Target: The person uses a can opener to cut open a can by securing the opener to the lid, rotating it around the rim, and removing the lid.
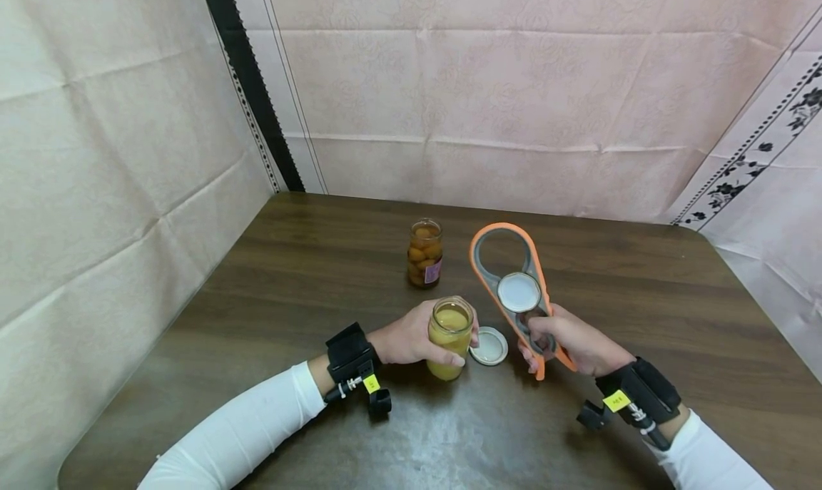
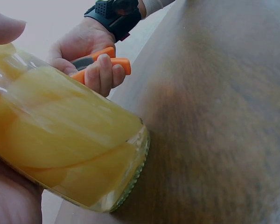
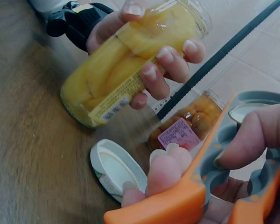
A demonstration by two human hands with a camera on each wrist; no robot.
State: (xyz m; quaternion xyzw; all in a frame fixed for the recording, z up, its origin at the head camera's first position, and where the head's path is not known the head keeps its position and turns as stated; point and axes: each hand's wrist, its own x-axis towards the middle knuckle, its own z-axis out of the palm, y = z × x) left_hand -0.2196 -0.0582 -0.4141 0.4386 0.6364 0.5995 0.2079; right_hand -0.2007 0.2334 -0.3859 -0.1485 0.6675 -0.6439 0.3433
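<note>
My left hand [image 1: 407,334] grips an open glass jar of yellow fruit pieces [image 1: 449,337], fingers and thumb round its sides. The jar is roughly upright, and a label with a barcode shows on it in the right wrist view. My right hand [image 1: 578,340] holds an orange and grey jar opener [image 1: 540,276] by its handles, with the thumb on the grey inner side. A metal lid [image 1: 519,292] sits between the opener's arms, white inside facing up. Another lid [image 3: 114,170] lies on the table between the hands, its inside upward.
Behind the left hand stands an open jar of brown round fruit [image 1: 425,253] with a pinkish label. The wooden table [image 1: 308,262] meets pale cloth hangings [image 1: 514,105] at the back and left.
</note>
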